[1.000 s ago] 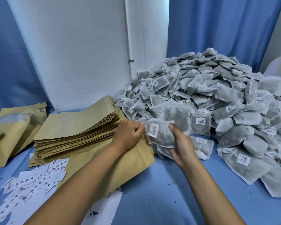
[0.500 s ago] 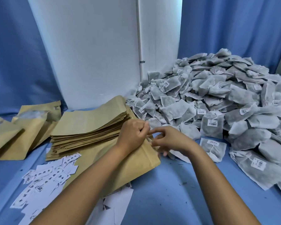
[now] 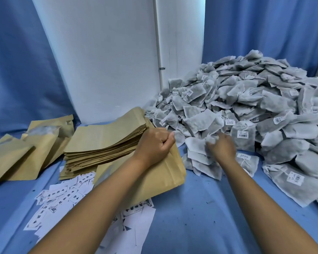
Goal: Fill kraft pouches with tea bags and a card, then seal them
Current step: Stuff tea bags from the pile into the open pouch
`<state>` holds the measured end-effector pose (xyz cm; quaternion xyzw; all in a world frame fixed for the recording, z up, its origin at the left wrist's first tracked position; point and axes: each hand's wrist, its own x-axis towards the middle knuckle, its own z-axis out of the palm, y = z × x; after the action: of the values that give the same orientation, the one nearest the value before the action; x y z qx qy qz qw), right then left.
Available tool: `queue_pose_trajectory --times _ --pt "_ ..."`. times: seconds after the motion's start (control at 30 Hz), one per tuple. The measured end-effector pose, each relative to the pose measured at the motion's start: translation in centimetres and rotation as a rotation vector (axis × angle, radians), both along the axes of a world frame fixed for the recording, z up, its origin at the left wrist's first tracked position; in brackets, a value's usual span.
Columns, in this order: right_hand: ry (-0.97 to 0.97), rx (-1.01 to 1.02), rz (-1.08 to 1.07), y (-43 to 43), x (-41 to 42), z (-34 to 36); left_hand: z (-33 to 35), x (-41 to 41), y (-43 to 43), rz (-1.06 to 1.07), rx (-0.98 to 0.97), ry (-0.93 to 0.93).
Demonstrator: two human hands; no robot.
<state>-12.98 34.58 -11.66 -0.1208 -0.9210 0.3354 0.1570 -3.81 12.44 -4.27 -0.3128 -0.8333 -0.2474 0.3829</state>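
Observation:
A kraft pouch [image 3: 160, 176] lies flat on the blue table in front of me. My left hand [image 3: 154, 143] pinches its upper edge, fingers curled into a fist. Just right of it, my right hand [image 3: 222, 149] is blurred by motion, with its fingers curled onto a grey tea bag [image 3: 196, 147] at the near edge of the big tea bag pile [image 3: 255, 107]. Small printed cards [image 3: 62, 193] lie scattered under my left forearm. Larger cards [image 3: 136, 219] lie lower down.
A thick stack of empty kraft pouches [image 3: 106, 142] sits behind the held pouch. Filled pouches [image 3: 9, 158] lie at the far left. A white panel [image 3: 108, 61] and blue curtains stand behind. The tea bag pile covers the right side of the table.
My right hand held several tea bags a second ago and brought them to the pouch mouth. It has since moved right to the pile's edge. My left hand has kept its hold on the pouch.

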Motion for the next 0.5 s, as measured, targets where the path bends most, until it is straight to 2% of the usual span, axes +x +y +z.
queue_pose_trajectory --times 0.1,0.13,0.2,0.23,0.27,0.3,0.33,0.37,0.4,0.43,0.5 --pt "-0.108 0.235 0.053 1.4 -0.4 -2.7 -0.5 -0.2 0.9 0.007 -0.035 -0.02" --pt "-0.075 0.294 0.036 1.6 -0.4 -2.9 -0.6 -0.2 1.1 0.005 -0.041 -0.026" --pt "0.059 0.233 -0.058 1.6 -0.1 -2.3 -0.9 -0.3 1.4 0.01 -0.044 -0.028" --pt "0.139 0.07 -0.087 1.4 0.4 -1.7 -1.0 -0.3 1.5 0.02 -0.041 -0.024" --pt "0.235 -0.208 -0.072 1.2 0.9 -1.2 -1.1 -0.3 1.5 0.031 -0.034 -0.011" --pt "0.286 -0.602 0.012 0.8 1.6 -0.4 -1.2 -0.3 1.5 0.041 -0.022 0.01" --pt "0.261 -1.01 0.186 0.3 2.9 0.7 -1.2 -0.3 1.5 0.047 -0.01 0.033" --pt "0.169 -1.312 0.408 -0.4 4.2 1.7 -1.1 -0.2 1.5 0.052 0.002 0.052" --pt "0.067 -1.436 0.617 -0.7 5.3 2.3 -1.1 -0.3 1.5 0.058 0.016 0.062" --pt "-0.025 -1.398 0.766 -1.1 6.3 2.8 -1.0 -0.3 1.5 0.065 0.032 0.063" --pt "-0.072 -1.02 0.905 -2.5 7.7 3.0 -0.7 -0.3 1.7 0.074 0.064 0.06"
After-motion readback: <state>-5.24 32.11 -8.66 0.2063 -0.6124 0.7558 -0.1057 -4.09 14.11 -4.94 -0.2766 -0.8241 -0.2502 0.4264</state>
